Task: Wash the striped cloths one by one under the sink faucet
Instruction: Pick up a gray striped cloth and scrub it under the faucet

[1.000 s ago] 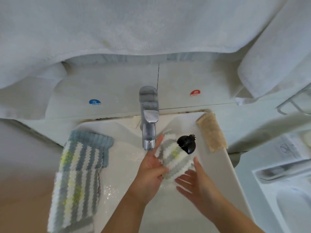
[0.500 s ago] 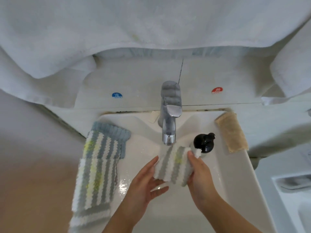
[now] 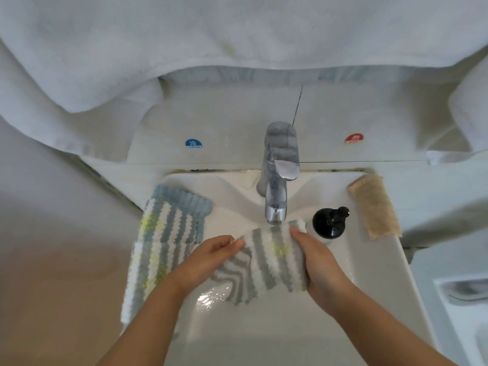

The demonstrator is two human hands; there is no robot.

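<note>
Just below the faucet (image 3: 276,207) spout, the striped cloth (image 3: 266,262) stretches crosswise over the basin, left hand (image 3: 208,260) pinching its left end and right hand (image 3: 317,262) gripping its right, each equally near, its middle nearly under the spout.

Black pump bottle (image 3: 328,223) (beige cloth (image 3: 375,206) beside)

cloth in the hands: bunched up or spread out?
Spread out. The cloth is stretched flat between the left hand and right hand, its stripes open to view, below the faucet.
</note>
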